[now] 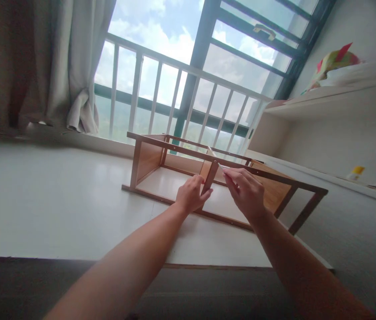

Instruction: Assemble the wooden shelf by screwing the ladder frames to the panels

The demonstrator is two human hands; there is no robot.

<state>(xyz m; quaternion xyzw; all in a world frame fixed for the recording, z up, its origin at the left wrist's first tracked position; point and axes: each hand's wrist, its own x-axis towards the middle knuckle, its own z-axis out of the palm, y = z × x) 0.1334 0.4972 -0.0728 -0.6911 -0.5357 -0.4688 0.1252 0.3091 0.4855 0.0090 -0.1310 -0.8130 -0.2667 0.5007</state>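
A wooden frame [148,160] of thin slats and side panels lies on a white platform [58,200] below a window. My left hand [192,194] is closed around an upright middle slat [210,175] of the frame. My right hand [246,191] is pinched on a thin light-coloured tool [220,166], its tip at the joint where the slat meets the top rail. What kind of tool it is I cannot make out.
A white railing [174,98] and a dark window frame stand behind the platform. Curtains [41,66] hang at the left. At the right, a white shelf [334,95] carries a colourful bundle [333,62]; a small yellow-topped item [354,172] sits on the ledge below.
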